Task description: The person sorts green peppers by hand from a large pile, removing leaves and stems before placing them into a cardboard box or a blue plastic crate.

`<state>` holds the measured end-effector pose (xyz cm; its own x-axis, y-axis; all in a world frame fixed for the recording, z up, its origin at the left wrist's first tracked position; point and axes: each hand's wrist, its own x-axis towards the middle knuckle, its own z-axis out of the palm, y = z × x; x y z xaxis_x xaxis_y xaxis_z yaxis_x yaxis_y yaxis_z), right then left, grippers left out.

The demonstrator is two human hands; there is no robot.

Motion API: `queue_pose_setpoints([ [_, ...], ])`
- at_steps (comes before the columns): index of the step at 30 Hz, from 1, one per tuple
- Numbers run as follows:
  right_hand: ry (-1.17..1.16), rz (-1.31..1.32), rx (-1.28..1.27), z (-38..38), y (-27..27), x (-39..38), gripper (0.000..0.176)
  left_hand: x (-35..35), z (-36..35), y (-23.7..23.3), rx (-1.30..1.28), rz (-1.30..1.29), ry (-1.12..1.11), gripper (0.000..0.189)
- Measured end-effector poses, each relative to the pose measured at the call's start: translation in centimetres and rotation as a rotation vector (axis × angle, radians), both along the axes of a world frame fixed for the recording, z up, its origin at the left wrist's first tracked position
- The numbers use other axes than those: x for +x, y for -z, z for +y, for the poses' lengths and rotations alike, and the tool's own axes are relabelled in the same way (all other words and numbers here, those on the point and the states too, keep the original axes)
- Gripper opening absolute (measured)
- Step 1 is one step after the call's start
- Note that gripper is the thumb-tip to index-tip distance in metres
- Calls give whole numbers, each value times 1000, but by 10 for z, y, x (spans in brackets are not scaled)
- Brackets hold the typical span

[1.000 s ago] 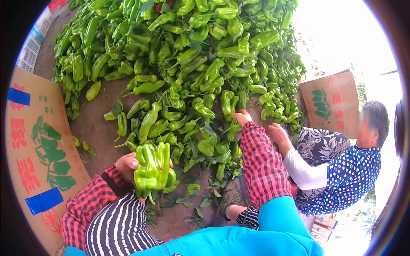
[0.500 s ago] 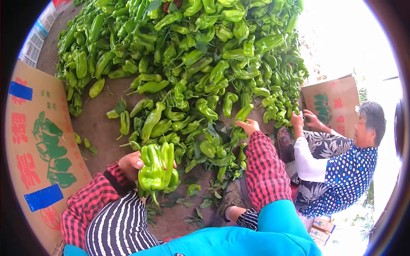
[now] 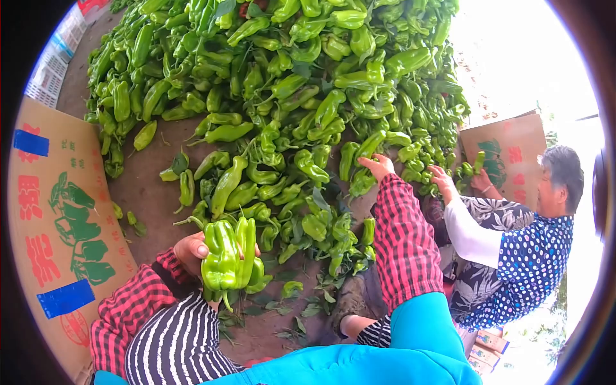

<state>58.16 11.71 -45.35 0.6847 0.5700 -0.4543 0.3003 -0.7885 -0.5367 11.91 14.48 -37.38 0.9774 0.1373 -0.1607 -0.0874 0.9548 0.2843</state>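
Observation:
My left hand (image 3: 190, 252) is wrapped round a bunch of several glossy green peppers (image 3: 221, 258), held over my striped trouser leg at lower left. Some of that hand's fingers are hidden behind the peppers. My right hand (image 3: 380, 167) reaches forward to the near edge of a large pepper heap (image 3: 289, 83). Its fingers are closed at the lower end of a long green pepper (image 3: 371, 144); other peppers lie close beside and below them.
A printed cardboard box (image 3: 64, 212) with blue tape stands at left. On the right a co-worker (image 3: 532, 256) in a dotted top reaches toward the heap and another cardboard box (image 3: 513, 154). White crates (image 3: 51, 70) stand at far left. Leaves (image 3: 295, 321) litter the floor.
My right hand has moved slightly forward and up at the heap's edge. The left hand keeps its peppers, shifted slightly left. The co-worker's hands have spread apart, one now near the box.

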Motion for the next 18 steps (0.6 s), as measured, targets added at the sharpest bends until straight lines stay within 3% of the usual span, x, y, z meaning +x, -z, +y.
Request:
queue_pose_setpoints([
  [1,69,138,46,5,9,0,69,-1,0,0,-43,15,-12,74],
  [4,137,331,159,-4,21,7,74,0,0,1,-68,28,-5,75],
  [7,151,294,181,-30,-13,-18,77,2,1,-1,-25,55,13,73],
  [9,170,337,277,-54,9,1,73,2,1,-2,-23,38,-7,73],
  [11,404,619,504,-72,-12,-3,55,1,-1,-1,-22,16,-21,72],
  [13,355,643,595,-96,-9,8,50,2,-2,1,-34,-27,-34,71],
  [14,308,844,734,-104,-15,5,52,2,0,3,78,-86,-18,55],
  [15,247,1048,874,-111,-21,0,54,4,1,-1,91,-100,-12,55],
  [18,107,1113,1040,-123,-56,-35,62,5,7,-20,44,-61,-92,70],
])
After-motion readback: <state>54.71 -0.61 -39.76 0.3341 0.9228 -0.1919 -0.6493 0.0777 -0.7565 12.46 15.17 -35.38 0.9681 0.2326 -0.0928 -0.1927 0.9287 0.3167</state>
